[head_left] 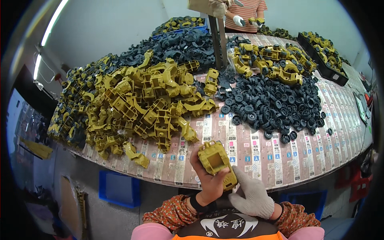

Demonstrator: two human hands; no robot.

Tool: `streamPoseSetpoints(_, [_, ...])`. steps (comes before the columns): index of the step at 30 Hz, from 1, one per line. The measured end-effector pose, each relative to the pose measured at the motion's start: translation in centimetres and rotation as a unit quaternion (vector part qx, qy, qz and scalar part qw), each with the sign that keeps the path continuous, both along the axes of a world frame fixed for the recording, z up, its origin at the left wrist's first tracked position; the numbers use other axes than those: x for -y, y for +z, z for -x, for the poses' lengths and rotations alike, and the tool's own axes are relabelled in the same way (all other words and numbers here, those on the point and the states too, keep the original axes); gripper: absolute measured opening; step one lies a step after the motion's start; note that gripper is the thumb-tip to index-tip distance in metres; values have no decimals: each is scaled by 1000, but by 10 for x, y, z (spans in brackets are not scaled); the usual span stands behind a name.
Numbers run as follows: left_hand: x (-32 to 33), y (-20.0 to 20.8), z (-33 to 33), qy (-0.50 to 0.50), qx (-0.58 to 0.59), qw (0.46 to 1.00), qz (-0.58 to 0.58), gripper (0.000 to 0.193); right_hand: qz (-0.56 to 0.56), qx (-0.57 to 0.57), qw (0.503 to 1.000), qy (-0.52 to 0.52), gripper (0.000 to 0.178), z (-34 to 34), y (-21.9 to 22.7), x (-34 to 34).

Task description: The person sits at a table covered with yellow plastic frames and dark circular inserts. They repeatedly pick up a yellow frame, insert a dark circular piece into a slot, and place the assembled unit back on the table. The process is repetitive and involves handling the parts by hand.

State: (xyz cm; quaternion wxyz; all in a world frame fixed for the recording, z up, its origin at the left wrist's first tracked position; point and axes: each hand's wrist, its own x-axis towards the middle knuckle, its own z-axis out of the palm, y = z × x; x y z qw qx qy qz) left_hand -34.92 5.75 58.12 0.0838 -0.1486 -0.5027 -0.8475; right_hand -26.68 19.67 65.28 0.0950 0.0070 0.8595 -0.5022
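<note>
Close to my body, over the table's front edge, a yellow plastic toy vehicle body (209, 149) is held up, a square opening in its upper part. My left hand (211, 185), bare, is closed around its left side with the thumb across the front. At its lower right, my right hand (256, 197) in a pale knitted glove grips the same piece, some fingertips hidden behind it. Just beyond lies a large heap of yellow toy vehicle bodies (156, 116). To the right of that heap is a pile of black toy wheels (276, 104).
Dark plastic parts (176, 50) are heaped farther back. Wheeled yellow toy vehicles (286, 76) lie behind the wheels, near a black crate (334, 72). A metal post (219, 44) rises mid-table. A co-worker (245, 16) stands opposite. Below the table sits a blue bin (136, 192).
</note>
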Motion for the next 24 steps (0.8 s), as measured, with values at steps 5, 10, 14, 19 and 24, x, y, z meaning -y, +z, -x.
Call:
streamPoseSetpoints(5, [-4, 17, 22, -104, 61, 993, 9, 85, -23, -68, 997, -26, 84, 34, -6, -9])
streamPoseSetpoints(10, [14, 13, 50, -154, 119, 979, 63, 81, 221, 73, 970, -71, 46, 107, 8, -65])
streamPoseSetpoints(14, [65, 0, 67, -107, 160, 974, 118, 48, 159, -13, 964, -213, 48, 178, 37, -140])
streamPoseSetpoints(19, [86, -10, 64, -131, 194, 962, 141, 33, 278, -227, 876, -322, 45, 249, 58, -245])
streamPoseSetpoints(24, [107, -19, 56, -118, 217, 958, 145, 29, 249, -230, 879, -336, 50, 263, 53, -260])
